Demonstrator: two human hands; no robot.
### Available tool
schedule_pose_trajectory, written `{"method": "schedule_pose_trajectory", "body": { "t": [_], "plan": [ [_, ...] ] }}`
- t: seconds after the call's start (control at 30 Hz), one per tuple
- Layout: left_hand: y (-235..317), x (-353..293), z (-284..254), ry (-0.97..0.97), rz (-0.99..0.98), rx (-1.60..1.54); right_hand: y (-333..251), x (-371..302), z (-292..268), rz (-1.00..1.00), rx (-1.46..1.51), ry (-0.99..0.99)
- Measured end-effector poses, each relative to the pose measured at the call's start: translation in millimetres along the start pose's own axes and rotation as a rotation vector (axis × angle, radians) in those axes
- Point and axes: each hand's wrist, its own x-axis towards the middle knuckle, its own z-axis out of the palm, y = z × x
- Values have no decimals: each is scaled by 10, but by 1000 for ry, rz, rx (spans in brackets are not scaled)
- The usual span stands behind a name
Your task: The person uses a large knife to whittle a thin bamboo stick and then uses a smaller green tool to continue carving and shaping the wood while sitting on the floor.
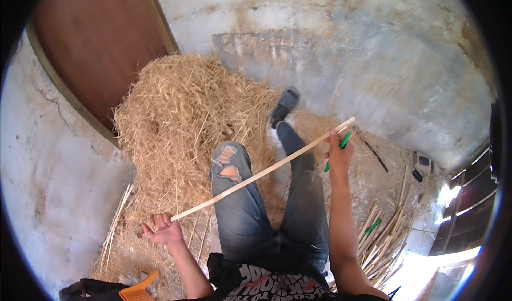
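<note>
A long pale split-bamboo strip point(256, 177) slants across my knees, its far right end looking divided in two. My left hand point(163, 230) pinches the near left end, some of its fingers curled outward. Close to the other end, my right hand point(340, 154) is closed around the strip. A slim bright green tool point(345, 140) is in that same hand, showing above and below the fingers; its working part is hidden and its kind is unclear.
A big heap of straw-like shavings point(186, 103) lies ahead and left, against the wall point(341, 50) and brown door point(96, 45). At right are a bundle of sticks point(392, 237) with a green object point(373, 226), a dark rod point(375, 154) and a grey device point(423, 162).
</note>
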Motion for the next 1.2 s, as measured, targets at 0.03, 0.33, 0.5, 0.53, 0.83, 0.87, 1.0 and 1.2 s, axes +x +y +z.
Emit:
{"method": "schedule_pose_trajectory", "body": {
  "t": [0.03,0.33,0.5,0.53,0.83,0.87,1.0,1.2],
  "plan": [
    [19,71,-42,-37,-56,116,-62,-28,-17,-35,3,-7],
    [349,-167,325,-292,309,2353,-363,-538,-98,-2,105,-303],
    [-550,-922,954,-965,-214,1907,-563,-979,186,86,100,-607],
    [-736,-1014,1017,-1128,-258,1919,-589,-1050,241,101,116,-685],
    [-1285,-1343,872,-903,-887,1353,-404,-1276,399,440,216,-957],
    [-1334,-1364,792,-809,-884,1249,-380,-1265,418,410,167,-891],
    [-1478,-1363,532,-577,-911,1000,-404,-1192,434,42,-44,-758],
    [-1484,-1224,430,-457,-1035,887,-562,-1062,218,-61,-378,-921]
  ]
}}
